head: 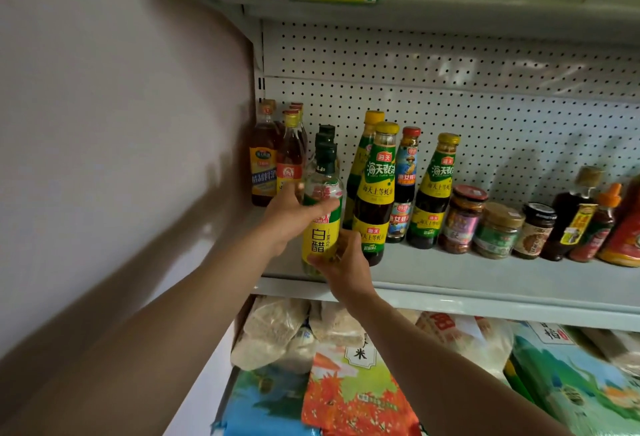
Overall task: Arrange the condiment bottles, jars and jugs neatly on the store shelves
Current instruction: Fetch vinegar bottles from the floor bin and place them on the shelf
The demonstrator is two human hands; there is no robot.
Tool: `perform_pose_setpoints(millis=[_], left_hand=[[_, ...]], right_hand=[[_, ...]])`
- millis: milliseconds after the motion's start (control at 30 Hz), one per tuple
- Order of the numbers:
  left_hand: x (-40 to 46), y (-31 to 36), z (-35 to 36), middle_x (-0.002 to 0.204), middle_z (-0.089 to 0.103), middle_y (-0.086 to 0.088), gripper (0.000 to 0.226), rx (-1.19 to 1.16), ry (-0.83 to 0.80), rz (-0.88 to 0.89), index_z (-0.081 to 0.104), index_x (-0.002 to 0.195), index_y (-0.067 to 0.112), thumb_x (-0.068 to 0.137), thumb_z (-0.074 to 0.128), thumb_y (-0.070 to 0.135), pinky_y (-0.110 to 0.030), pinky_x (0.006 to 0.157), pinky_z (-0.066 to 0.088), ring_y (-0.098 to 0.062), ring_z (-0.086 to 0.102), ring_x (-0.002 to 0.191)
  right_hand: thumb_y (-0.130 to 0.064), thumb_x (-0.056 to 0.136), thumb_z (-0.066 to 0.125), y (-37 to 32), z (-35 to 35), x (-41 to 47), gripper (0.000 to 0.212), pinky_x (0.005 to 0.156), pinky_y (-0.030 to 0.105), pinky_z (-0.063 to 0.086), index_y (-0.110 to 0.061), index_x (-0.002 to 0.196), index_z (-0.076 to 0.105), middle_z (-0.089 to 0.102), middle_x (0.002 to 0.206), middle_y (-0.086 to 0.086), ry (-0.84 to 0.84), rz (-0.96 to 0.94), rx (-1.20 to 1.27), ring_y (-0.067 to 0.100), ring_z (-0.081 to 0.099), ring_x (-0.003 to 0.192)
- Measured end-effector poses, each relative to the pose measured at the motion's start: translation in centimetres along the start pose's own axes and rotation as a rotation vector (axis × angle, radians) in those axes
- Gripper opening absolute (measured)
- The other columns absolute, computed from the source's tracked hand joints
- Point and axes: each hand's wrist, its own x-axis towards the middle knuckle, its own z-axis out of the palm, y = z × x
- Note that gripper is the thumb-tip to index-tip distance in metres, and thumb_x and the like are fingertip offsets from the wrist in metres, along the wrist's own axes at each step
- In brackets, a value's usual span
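White vinegar bottle [320, 217], clear with a yellow label and a dark green cap, is held upright at the front edge of the middle shelf [485, 280], at that shelf's left end. It is gripped by both hands. The left hand [289, 219] is wrapped round the bottle's middle, with the thumb laid across the label and the fingers [298, 190] curled behind it. The right hand [346, 262] is closed round the bottle's base, the fingers curled in under the lower label. Whether the base rests on the shelf cannot be told, since it is hidden by the right hand.

Directly behind the vinegar bottle more green-capped bottles [326, 138] are lined up, and to its left two amber bottles [277, 158] are stood against the shelf's side. Just right of the vinegar bottle, oyster sauce bottles [375, 190] with yellow caps are grouped, followed farther right by small jars [497, 229] and dark sauce bottles [571, 214]. Below the vinegar bottle, rice bags [353, 387] are stacked on the lower shelf.
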Motion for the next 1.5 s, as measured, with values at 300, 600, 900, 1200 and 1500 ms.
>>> perform_pose_setpoints(millis=[300,600,900,1200,1500], left_hand=[[0.7,3.5,0.0,0.105,0.068,0.009,0.026,0.075,0.128,0.133,0.063,0.106,0.025,0.085,0.076,0.029,-0.022,0.065,0.045,-0.006,0.063,0.094],[0.5,6.0,0.5,0.114,0.066,0.003,0.035,0.039,0.118,-0.112,0.06,0.112,0.023,0.083,0.078,0.021,-0.051,0.092,0.05,-0.023,0.061,0.107],[0.8,6.1,0.6,0.102,0.062,0.015,0.03,-0.04,0.108,-0.164,0.058,0.099,0.034,0.083,0.077,0.017,-0.047,0.087,0.047,-0.007,0.058,0.089],[1.6,6.3,0.0,0.108,0.062,0.01,0.057,-0.025,0.05,-0.201,0.054,0.131,0.025,0.081,0.078,0.017,-0.045,0.083,0.051,-0.021,0.058,0.107],[1.9,6.2,-0.5,0.121,0.06,0.002,0.044,0.011,-0.011,-0.175,0.055,0.118,0.026,0.082,0.078,0.016,-0.057,0.096,0.048,-0.028,0.056,0.119]], right_hand=[[-0.019,0.079,0.084,0.5,-0.4,0.2,0.058,0.08,0.021,0.054,-0.025,0.117,0.04,0.066,0.111,-0.006,-0.071,-0.029,0.078,0.01,0.066,0.098],[-0.017,0.081,0.083,1.1,-1.1,0.9,0.056,0.063,-0.001,0.043,-0.025,0.115,0.039,0.064,0.11,-0.006,-0.121,-0.043,0.114,0.011,0.063,0.094],[-0.013,0.082,0.082,1.6,-1.1,0.9,0.058,0.068,-0.002,0.044,-0.026,0.119,0.038,0.063,0.115,-0.006,-0.152,-0.054,0.168,0.01,0.062,0.1],[-0.01,0.082,0.081,2.0,-0.8,0.9,0.061,0.07,0.001,0.047,-0.03,0.119,0.037,0.06,0.108,-0.017,-0.162,-0.055,0.172,-0.017,0.058,0.093],[-0.015,0.081,0.082,1.4,-0.9,0.9,0.06,0.081,0.019,0.053,-0.028,0.12,0.038,0.066,0.114,-0.007,-0.134,-0.011,0.101,0.006,0.065,0.1]])
